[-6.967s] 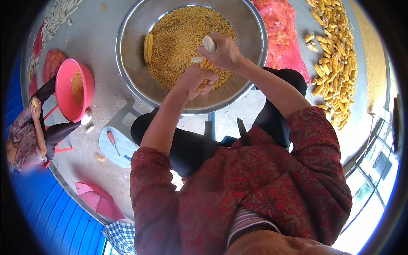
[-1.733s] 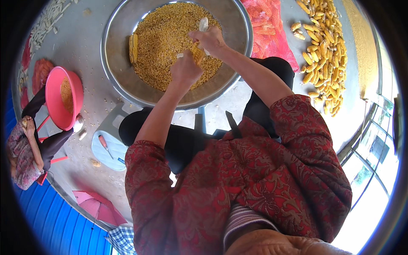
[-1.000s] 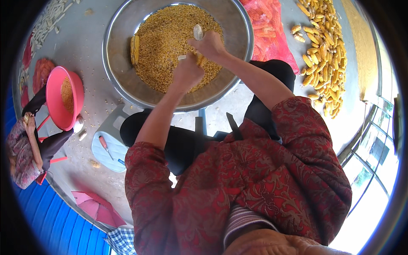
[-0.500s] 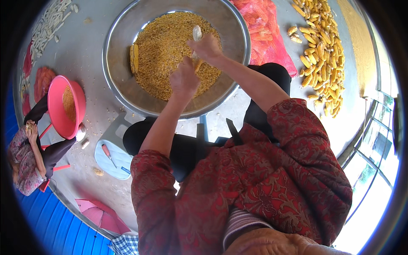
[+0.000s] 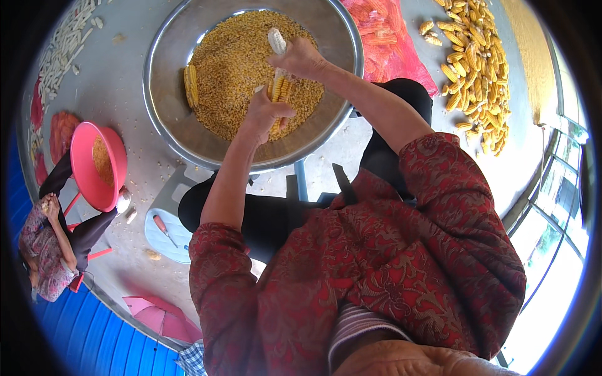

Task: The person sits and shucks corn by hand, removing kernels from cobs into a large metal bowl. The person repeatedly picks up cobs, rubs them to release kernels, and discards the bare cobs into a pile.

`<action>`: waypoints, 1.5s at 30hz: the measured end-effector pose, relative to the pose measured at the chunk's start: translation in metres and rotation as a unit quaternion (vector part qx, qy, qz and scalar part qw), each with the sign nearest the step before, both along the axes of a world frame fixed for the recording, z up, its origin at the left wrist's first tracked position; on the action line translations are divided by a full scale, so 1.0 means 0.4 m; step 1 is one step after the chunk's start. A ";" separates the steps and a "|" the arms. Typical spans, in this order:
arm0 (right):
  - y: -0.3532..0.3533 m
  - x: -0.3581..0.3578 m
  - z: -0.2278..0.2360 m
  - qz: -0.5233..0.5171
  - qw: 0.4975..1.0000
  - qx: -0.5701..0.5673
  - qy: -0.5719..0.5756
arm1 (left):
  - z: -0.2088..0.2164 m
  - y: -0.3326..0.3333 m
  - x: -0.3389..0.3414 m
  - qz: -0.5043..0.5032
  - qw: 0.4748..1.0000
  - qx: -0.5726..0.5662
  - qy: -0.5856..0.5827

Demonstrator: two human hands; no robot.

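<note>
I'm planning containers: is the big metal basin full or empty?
Neither: the metal basin is partly filled; yellow kernels cover its bottom, bare wall showing around them.

One metal basin (image 5: pixel 168 69), one pink tub (image 5: pixel 84 164), one umbrella (image 5: pixel 163 318) and one red-handled tool (image 5: pixel 160 222) show.

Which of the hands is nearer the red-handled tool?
Left. The left hand is up and right of the red-handled tool in the picture; the right hand is even farther away.
</note>
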State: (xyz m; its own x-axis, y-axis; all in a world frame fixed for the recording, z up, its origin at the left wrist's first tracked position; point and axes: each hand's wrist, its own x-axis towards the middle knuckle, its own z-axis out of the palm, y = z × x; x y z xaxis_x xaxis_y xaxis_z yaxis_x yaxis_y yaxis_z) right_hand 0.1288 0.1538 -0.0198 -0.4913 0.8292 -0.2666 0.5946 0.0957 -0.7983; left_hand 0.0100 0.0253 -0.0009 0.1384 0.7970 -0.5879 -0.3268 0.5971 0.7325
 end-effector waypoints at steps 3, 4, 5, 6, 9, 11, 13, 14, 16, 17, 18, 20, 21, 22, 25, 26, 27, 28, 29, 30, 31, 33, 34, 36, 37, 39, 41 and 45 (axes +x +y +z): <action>0.000 0.013 -0.002 -0.005 0.999 -0.047 0.018 | -0.043 -0.017 -0.015 -0.008 0.985 -0.032 -0.170; 0.001 0.015 -0.001 -0.005 0.997 -0.072 0.016 | -0.051 -0.019 -0.017 -0.013 0.982 -0.025 -0.186; 0.002 0.016 -0.007 0.000 0.996 -0.077 0.049 | -0.057 -0.022 -0.019 -0.017 0.979 -0.019 -0.201; 0.004 0.018 -0.015 0.001 0.993 -0.080 0.083 | -0.057 -0.020 -0.020 -0.024 0.976 -0.013 -0.216; 0.026 0.030 -0.023 -0.006 0.963 -0.209 0.171 | -0.056 -0.022 -0.026 -0.031 0.966 -0.007 -0.257; 0.032 0.036 -0.017 -0.005 0.930 -0.295 0.219 | -0.054 -0.021 -0.035 -0.038 0.975 0.003 -0.219; 0.032 0.039 0.003 -0.019 0.907 -0.347 0.238 | -0.049 -0.018 -0.039 -0.042 0.978 0.017 -0.202; 0.030 0.037 0.012 -0.025 0.894 -0.373 0.247 | -0.045 -0.021 -0.040 -0.043 0.978 0.024 -0.204; 0.020 0.024 0.035 -0.069 0.872 -0.400 0.275 | -0.041 -0.025 -0.046 -0.037 0.980 0.039 -0.194; 0.019 0.017 0.040 -0.091 0.859 -0.413 0.288 | -0.041 -0.027 -0.050 -0.028 0.982 0.046 -0.183; 0.024 0.016 0.032 -0.051 0.882 -0.360 0.299 | -0.041 -0.025 -0.051 -0.020 0.983 0.053 -0.174; 0.031 0.018 0.011 0.030 0.914 -0.249 0.318 | -0.036 -0.017 -0.049 0.012 0.990 0.044 -0.132; 0.029 0.015 0.016 0.023 0.917 -0.238 0.319 | -0.034 -0.018 -0.049 0.030 0.993 0.038 -0.111; 0.026 0.012 0.021 0.016 0.920 -0.226 0.320 | -0.033 -0.019 -0.050 0.036 0.993 0.035 -0.110; 0.029 0.019 0.043 0.030 0.912 -0.275 0.304 | -0.026 -0.018 -0.052 0.049 0.993 0.025 -0.103; 0.031 0.019 0.049 0.040 0.905 -0.305 0.294 | -0.022 -0.019 -0.051 0.051 0.993 0.020 -0.100; 0.029 0.018 0.051 0.038 0.902 -0.308 0.300 | -0.020 -0.019 -0.050 0.053 0.994 0.014 -0.097; 0.027 0.017 0.051 0.035 0.900 -0.310 0.306 | -0.020 -0.017 -0.051 0.049 0.993 0.014 -0.109; 0.025 0.016 0.053 0.033 0.897 -0.312 0.311 | -0.020 -0.016 -0.052 0.046 0.992 0.014 -0.121; 0.019 0.013 0.057 0.030 0.899 -0.301 0.316 | -0.021 -0.017 -0.053 0.043 0.990 0.013 -0.133; 0.015 0.009 0.061 0.028 0.901 -0.289 0.321 | -0.025 -0.018 -0.055 0.037 0.990 0.016 -0.132; 0.008 0.007 0.070 0.023 0.910 -0.260 0.322 | -0.029 -0.019 -0.061 0.026 0.991 0.020 -0.129; 0.004 0.006 0.074 0.020 0.917 -0.243 0.317 | -0.027 -0.021 -0.055 0.034 0.991 0.020 -0.125; 0.000 0.005 0.075 0.011 0.927 -0.218 0.306 | -0.015 -0.021 -0.038 0.050 0.992 0.020 -0.118; 0.002 0.005 0.072 0.005 0.930 -0.211 0.300 | -0.012 -0.019 -0.037 0.043 0.994 0.028 -0.095; 0.005 0.004 0.058 -0.023 0.937 -0.205 0.283 | -0.010 -0.010 -0.037 0.027 0.997 0.047 -0.046; 0.003 0.005 0.034 -0.064 0.941 -0.205 0.261 | -0.017 -0.008 -0.037 -0.001 0.999 0.046 -0.010; 0.019 0.011 0.038 -0.043 0.948 -0.236 0.207 | -0.010 -0.014 -0.045 -0.013 1.000 0.011 -0.010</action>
